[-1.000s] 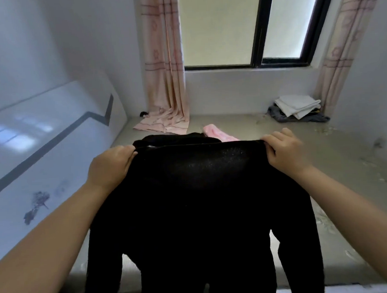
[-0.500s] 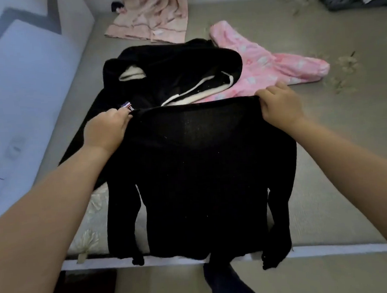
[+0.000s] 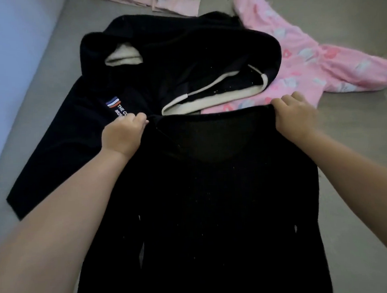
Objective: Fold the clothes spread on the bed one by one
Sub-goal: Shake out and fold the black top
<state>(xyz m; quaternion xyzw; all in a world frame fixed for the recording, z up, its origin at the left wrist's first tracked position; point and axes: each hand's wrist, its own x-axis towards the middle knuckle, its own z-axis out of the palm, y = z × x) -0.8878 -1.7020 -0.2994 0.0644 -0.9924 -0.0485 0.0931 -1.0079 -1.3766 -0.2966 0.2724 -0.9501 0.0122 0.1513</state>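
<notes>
Your left hand [image 3: 125, 132] and right hand [image 3: 296, 115] each grasp a shoulder corner of the black sweater [image 3: 225, 201], fingers curled over its top edge, so that the garment hangs stretched between them above the near part of the bed [image 3: 358, 159]. Compared with a second ago, the sweater has come down from chest height, where it screened the window, and your view has tipped toward the mattress; its hem, which half a second ago dangled past the near bed edge, now runs out of the bottom of the picture. This suggests you are lowering it flat for the first fold. Beyond your hands lie a black hooded jacket [image 3: 160, 64] with cream lining and, to the far right, a pink patterned garment [image 3: 307, 62], both unfolded. The sweater partly overlaps the jacket, so lay it nearer to you.
</notes>
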